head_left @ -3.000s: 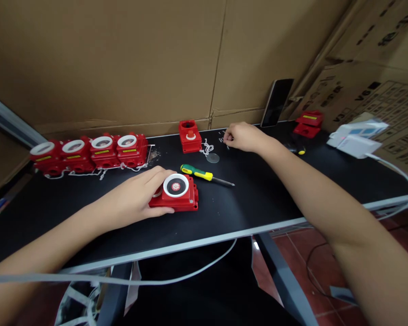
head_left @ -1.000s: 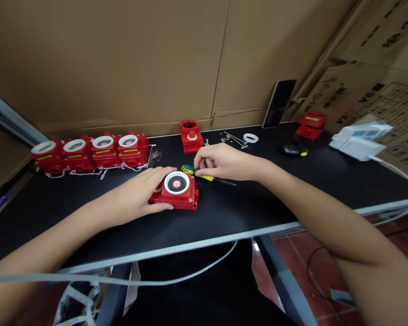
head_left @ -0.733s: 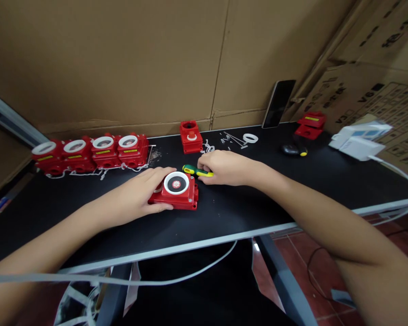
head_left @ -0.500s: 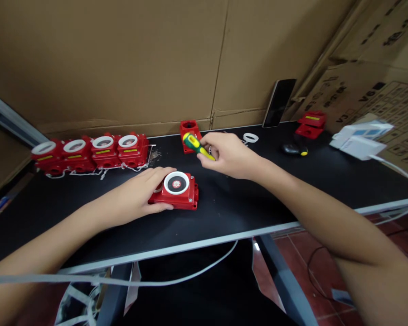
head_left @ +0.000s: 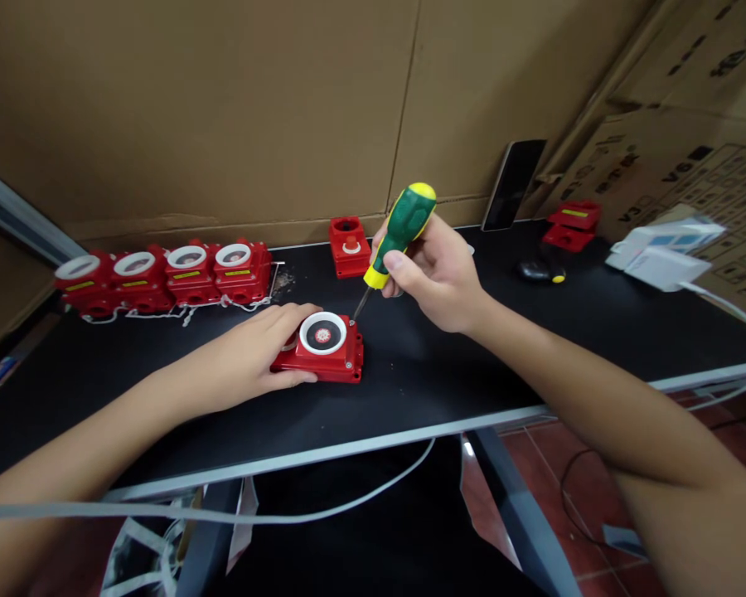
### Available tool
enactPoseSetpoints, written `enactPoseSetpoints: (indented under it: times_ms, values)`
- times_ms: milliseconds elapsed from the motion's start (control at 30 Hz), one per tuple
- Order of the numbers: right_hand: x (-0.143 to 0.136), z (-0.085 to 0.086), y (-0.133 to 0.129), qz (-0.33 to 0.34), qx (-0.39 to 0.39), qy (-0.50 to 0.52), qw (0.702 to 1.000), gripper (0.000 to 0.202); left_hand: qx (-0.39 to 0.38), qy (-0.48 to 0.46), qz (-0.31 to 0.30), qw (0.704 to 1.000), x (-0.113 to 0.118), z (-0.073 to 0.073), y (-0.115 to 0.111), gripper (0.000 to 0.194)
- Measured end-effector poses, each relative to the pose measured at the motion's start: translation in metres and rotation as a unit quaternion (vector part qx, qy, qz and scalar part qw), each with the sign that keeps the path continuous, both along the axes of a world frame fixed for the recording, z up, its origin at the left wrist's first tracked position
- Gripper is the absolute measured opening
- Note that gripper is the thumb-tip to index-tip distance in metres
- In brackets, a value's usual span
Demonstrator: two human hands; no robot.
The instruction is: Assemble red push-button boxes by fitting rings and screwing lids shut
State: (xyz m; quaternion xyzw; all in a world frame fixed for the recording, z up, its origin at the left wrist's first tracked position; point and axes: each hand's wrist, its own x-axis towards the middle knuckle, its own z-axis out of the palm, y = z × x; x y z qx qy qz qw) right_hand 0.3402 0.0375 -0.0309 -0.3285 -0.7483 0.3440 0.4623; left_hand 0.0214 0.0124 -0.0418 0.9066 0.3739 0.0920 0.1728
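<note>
My left hand [head_left: 254, 352] grips the left part of a red box [head_left: 329, 366] with a white-ringed round black face, which lies on the black table [head_left: 448, 377]. In my right hand [head_left: 441, 278] is a green and yellow screwdriver [head_left: 409, 217], handle up and tilted right. Its shaft points down to the screw at the box's upper right corner; whether the tip sits in the screw head is too small to tell. Another red box [head_left: 349, 259] with a round button stands behind, left of my right hand.
Several red boxes with white rings [head_left: 188, 278] and white cords line the left back. A phone [head_left: 513, 184] leans on cardboard. A black-handled tool [head_left: 538, 272], red parts [head_left: 572, 225] and a white device [head_left: 662, 261] lie right. A cable hangs across the front.
My right hand has turned the screwdriver from lying across the fingers to pointing down, with its tip brought to the box's upper right corner. My left hand has stayed on the box.
</note>
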Motion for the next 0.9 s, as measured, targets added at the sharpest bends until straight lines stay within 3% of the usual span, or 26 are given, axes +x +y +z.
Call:
enactPoseSetpoints:
  times_ms: [200, 367, 900]
  values:
    - [-0.0044, 0.0038, -0.0024, -0.028, -0.015, -0.019, 0.999, 0.06, 0.004, 0.002, -0.002, 1.0, -0.0002, -0.0011, 0.0004, 0.08]
    - [-0.0041, 0.0034, -0.0003, -0.001, -0.014, -0.017, 1.0, 0.055, -0.002, -0.001, -0.001, 1.0, 0.0006, -0.0002, -0.0004, 0.08]
    - [-0.0041, 0.0037, 0.0021, 0.017, -0.03, -0.014, 0.999, 0.066, -0.006, 0.012, 0.014, 1.0, -0.0006, -0.0012, 0.0004, 0.088]
